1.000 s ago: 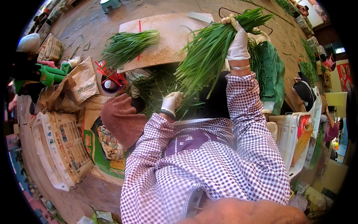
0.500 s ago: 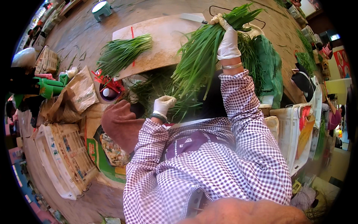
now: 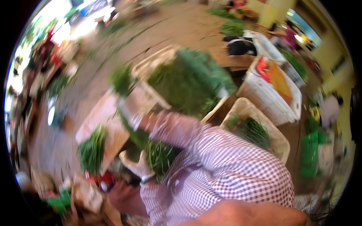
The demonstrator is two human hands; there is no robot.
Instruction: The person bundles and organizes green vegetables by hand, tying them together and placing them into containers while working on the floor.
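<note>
Since the earlier frame the left hand (image 3: 137, 164) has gone from curled to thumb and fingers spread apart, the view has turned, and the blurred right hand (image 3: 134, 115) wraps the chive bunch (image 3: 122, 81) over the board (image 3: 96, 115), beside the plastic crate (image 3: 156, 97).

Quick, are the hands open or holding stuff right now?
Left hand: open, nothing in its grip.
Right hand: blurred, but closed around a bunch of green leaves.

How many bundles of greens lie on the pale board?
1: the bundle at the left end of the board. The blurred right hand holds another. Some may be hidden.
</note>
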